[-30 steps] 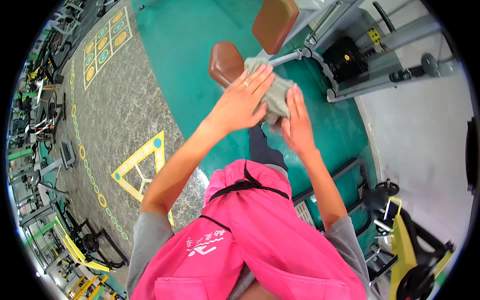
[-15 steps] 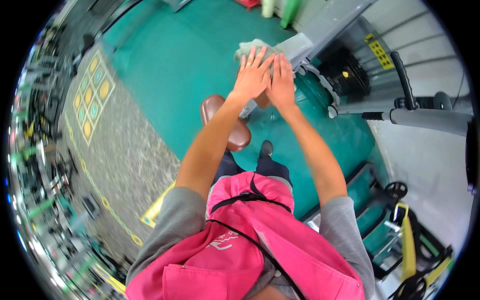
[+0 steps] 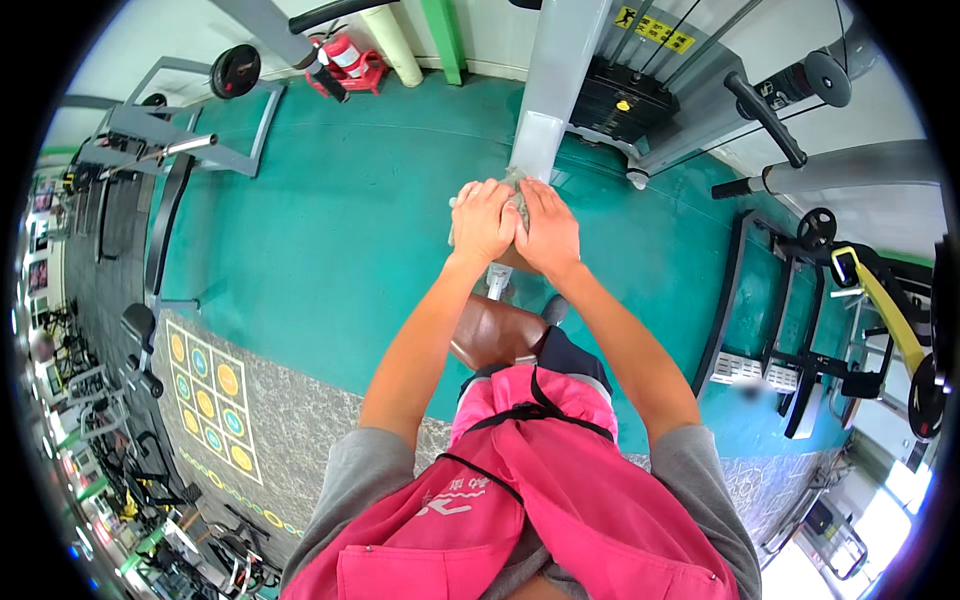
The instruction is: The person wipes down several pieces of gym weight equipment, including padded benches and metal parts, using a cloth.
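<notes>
My left hand (image 3: 484, 222) and my right hand (image 3: 549, 230) are side by side, thumbs close together. Both sets of fingers curl over a greyish-green cloth (image 3: 521, 207), which shows between them and past the left edge of the left hand. Under the hands the cloth covers a brown pad (image 3: 517, 261), mostly hidden, at the end of a grey machine's post (image 3: 540, 142). Nearer to me, a larger brown padded seat (image 3: 497, 333) sits against my legs. Part of the cloth lies hidden beneath my palms.
A black weight stack (image 3: 622, 100) stands behind the post, with a grey handle arm (image 3: 845, 172) at right. Black frames with a yellow strap (image 3: 880, 305) are farther right. A red fire extinguisher (image 3: 345, 55) stands by the far wall; a bench frame (image 3: 262, 125) is at left.
My view has swung round, bringing the far wall and left bench into sight. Both hands have come closer to my body with the cloth, and their outstretched fingers are now curled over it.
</notes>
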Action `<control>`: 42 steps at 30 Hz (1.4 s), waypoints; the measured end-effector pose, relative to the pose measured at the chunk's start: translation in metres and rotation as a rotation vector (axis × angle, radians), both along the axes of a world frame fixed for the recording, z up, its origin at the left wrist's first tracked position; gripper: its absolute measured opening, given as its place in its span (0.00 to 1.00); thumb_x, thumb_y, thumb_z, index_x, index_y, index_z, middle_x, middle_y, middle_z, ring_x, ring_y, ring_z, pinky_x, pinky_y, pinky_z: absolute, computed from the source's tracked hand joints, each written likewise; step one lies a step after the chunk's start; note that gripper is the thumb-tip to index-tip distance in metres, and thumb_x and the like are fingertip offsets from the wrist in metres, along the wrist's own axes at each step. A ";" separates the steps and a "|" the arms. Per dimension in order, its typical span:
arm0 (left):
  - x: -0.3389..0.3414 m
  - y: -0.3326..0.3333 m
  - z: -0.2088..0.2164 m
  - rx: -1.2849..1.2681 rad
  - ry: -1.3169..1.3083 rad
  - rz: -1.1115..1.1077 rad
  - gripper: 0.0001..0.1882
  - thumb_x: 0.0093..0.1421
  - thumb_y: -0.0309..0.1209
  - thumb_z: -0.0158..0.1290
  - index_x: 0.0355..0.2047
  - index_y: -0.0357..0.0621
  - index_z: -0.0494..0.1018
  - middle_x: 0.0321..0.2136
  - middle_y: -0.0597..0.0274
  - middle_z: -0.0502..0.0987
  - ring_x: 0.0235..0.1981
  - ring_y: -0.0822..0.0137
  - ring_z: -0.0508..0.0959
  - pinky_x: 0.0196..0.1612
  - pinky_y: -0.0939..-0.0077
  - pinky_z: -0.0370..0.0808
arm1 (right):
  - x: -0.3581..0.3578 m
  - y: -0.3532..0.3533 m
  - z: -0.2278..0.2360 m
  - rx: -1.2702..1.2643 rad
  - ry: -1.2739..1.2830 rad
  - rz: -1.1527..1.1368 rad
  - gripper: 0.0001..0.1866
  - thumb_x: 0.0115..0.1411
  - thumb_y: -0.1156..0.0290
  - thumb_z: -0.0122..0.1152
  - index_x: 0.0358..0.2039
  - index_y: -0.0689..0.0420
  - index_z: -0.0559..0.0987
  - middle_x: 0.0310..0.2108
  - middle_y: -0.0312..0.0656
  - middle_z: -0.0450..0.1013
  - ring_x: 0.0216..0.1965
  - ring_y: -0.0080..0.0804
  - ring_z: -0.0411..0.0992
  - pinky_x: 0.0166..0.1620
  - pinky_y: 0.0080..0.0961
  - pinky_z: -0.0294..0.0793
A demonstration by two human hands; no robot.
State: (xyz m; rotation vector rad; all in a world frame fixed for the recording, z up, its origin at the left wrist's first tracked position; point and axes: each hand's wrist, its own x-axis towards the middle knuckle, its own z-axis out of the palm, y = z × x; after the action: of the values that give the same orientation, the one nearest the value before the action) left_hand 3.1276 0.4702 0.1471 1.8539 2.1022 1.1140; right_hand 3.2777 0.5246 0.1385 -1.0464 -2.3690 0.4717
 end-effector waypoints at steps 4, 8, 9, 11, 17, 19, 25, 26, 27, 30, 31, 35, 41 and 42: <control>-0.013 0.005 0.005 -0.142 -0.071 -0.012 0.17 0.67 0.38 0.47 0.46 0.43 0.80 0.45 0.52 0.82 0.47 0.43 0.81 0.55 0.49 0.76 | -0.011 0.012 0.008 -0.113 -0.072 0.050 0.31 0.67 0.57 0.59 0.65 0.61 0.76 0.68 0.53 0.72 0.70 0.50 0.69 0.73 0.41 0.68; -0.014 0.020 0.028 -0.421 -0.170 -0.015 0.22 0.75 0.43 0.42 0.50 0.41 0.79 0.51 0.47 0.82 0.54 0.40 0.79 0.60 0.47 0.73 | -0.013 0.030 0.010 -0.183 -0.128 0.083 0.32 0.71 0.56 0.53 0.69 0.63 0.73 0.72 0.55 0.67 0.75 0.48 0.63 0.78 0.39 0.59; -0.016 0.024 0.036 -0.461 -0.097 -0.051 0.22 0.75 0.43 0.42 0.51 0.41 0.80 0.52 0.47 0.82 0.55 0.41 0.79 0.62 0.47 0.72 | -0.015 0.034 0.008 -0.176 -0.125 0.079 0.32 0.71 0.56 0.52 0.69 0.63 0.73 0.73 0.55 0.66 0.76 0.48 0.62 0.78 0.39 0.57; -0.005 0.009 0.025 -0.281 0.025 -0.075 0.25 0.76 0.43 0.41 0.52 0.39 0.81 0.57 0.46 0.82 0.56 0.41 0.80 0.72 0.45 0.65 | -0.003 0.024 0.004 -0.005 -0.147 0.075 0.32 0.72 0.57 0.52 0.70 0.65 0.71 0.74 0.56 0.64 0.77 0.51 0.59 0.79 0.45 0.52; 0.015 0.017 0.051 -0.513 0.139 -0.206 0.32 0.80 0.49 0.32 0.61 0.40 0.78 0.66 0.43 0.75 0.70 0.42 0.71 0.76 0.48 0.59 | 0.024 -0.033 0.027 -0.109 0.014 -0.060 0.30 0.71 0.64 0.54 0.70 0.64 0.69 0.70 0.57 0.66 0.75 0.56 0.60 0.76 0.56 0.56; 0.016 0.043 0.051 -0.706 0.061 -0.249 0.37 0.81 0.51 0.26 0.68 0.35 0.72 0.74 0.38 0.64 0.77 0.42 0.60 0.79 0.53 0.53 | 0.026 -0.013 0.019 -0.299 -0.058 -0.022 0.30 0.74 0.63 0.48 0.72 0.63 0.67 0.72 0.59 0.64 0.75 0.59 0.58 0.75 0.54 0.60; -0.005 0.121 -0.013 -0.818 -0.152 -0.269 0.46 0.78 0.58 0.28 0.79 0.29 0.40 0.82 0.39 0.33 0.83 0.45 0.31 0.82 0.57 0.36 | 0.006 0.068 -0.014 -0.525 -0.086 0.125 0.35 0.80 0.56 0.30 0.80 0.62 0.51 0.81 0.58 0.45 0.82 0.53 0.40 0.82 0.45 0.43; -0.006 0.130 -0.023 -0.795 -0.172 -0.242 0.49 0.77 0.60 0.30 0.80 0.30 0.37 0.82 0.39 0.31 0.83 0.44 0.30 0.82 0.57 0.36 | 0.002 0.075 -0.024 -0.513 -0.076 0.149 0.36 0.80 0.56 0.30 0.81 0.61 0.48 0.82 0.58 0.43 0.83 0.52 0.37 0.83 0.45 0.40; -0.010 0.132 -0.037 -0.784 -0.194 -0.210 0.52 0.76 0.63 0.32 0.80 0.31 0.35 0.82 0.40 0.30 0.82 0.43 0.29 0.82 0.56 0.35 | -0.003 0.083 -0.018 -0.598 -0.050 0.160 0.37 0.79 0.55 0.32 0.81 0.60 0.45 0.83 0.57 0.36 0.83 0.54 0.30 0.83 0.45 0.35; -0.017 0.145 -0.052 -0.638 -0.279 -0.225 0.51 0.76 0.60 0.35 0.80 0.29 0.36 0.81 0.37 0.31 0.83 0.43 0.31 0.82 0.57 0.36 | -0.018 0.098 -0.033 -0.528 -0.120 0.059 0.38 0.78 0.55 0.34 0.82 0.60 0.45 0.83 0.58 0.33 0.83 0.59 0.30 0.83 0.47 0.36; -0.020 0.151 -0.056 -0.599 -0.298 -0.219 0.51 0.76 0.59 0.38 0.79 0.28 0.37 0.81 0.36 0.31 0.83 0.43 0.32 0.82 0.57 0.37 | -0.021 0.103 -0.036 -0.515 -0.127 0.058 0.39 0.77 0.56 0.38 0.82 0.60 0.45 0.83 0.59 0.30 0.83 0.62 0.29 0.82 0.47 0.36; -0.018 0.157 -0.054 -0.527 -0.435 -0.227 0.48 0.77 0.54 0.39 0.79 0.25 0.37 0.80 0.30 0.31 0.82 0.40 0.33 0.82 0.55 0.40 | -0.024 0.111 -0.056 -0.405 0.008 0.001 0.39 0.75 0.58 0.43 0.81 0.61 0.50 0.82 0.60 0.36 0.82 0.63 0.34 0.82 0.48 0.38; -0.021 0.175 -0.051 -0.397 -0.454 -0.278 0.48 0.79 0.48 0.41 0.78 0.25 0.30 0.79 0.28 0.26 0.82 0.40 0.28 0.82 0.55 0.34 | -0.031 0.147 -0.062 -0.047 -0.032 0.028 0.39 0.72 0.58 0.48 0.79 0.58 0.57 0.82 0.52 0.47 0.82 0.50 0.44 0.82 0.47 0.42; -0.020 0.181 -0.042 -0.336 -0.431 -0.254 0.48 0.78 0.48 0.41 0.78 0.24 0.29 0.79 0.27 0.26 0.82 0.39 0.28 0.82 0.55 0.34 | -0.034 0.157 -0.055 0.017 -0.041 0.045 0.39 0.71 0.57 0.49 0.79 0.57 0.58 0.82 0.48 0.48 0.82 0.47 0.45 0.82 0.47 0.42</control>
State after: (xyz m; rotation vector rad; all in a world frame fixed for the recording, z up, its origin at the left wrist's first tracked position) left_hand 3.1073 0.6516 0.1047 1.5102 1.6414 0.9283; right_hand 3.2434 0.6816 0.0830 -1.0062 -2.4334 0.4501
